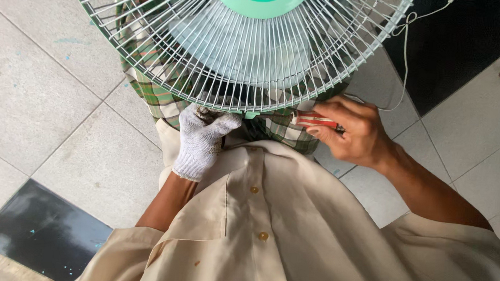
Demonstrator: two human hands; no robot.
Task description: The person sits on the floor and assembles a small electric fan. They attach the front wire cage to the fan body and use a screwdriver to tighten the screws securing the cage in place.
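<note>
Head view: fan guard [237,48] at 12 o'clock over lap. Left hand [201,138], gloved, clamped on guard's lower rim; right hand [350,131] at 3 o'clock closed around red-handled screwdriver [316,121]. Best braced firmly, tip kept square to rim clip.

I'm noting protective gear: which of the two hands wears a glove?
The left hand, in a white knit glove at the fan guard's bottom rim. The right hand is bare, holding a red-handled tool.

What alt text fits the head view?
A gloved left hand grips the lower rim of a fan's wire grille while the bare right hand holds a red-handled screwdriver there, above a grey tiled floor.
</note>
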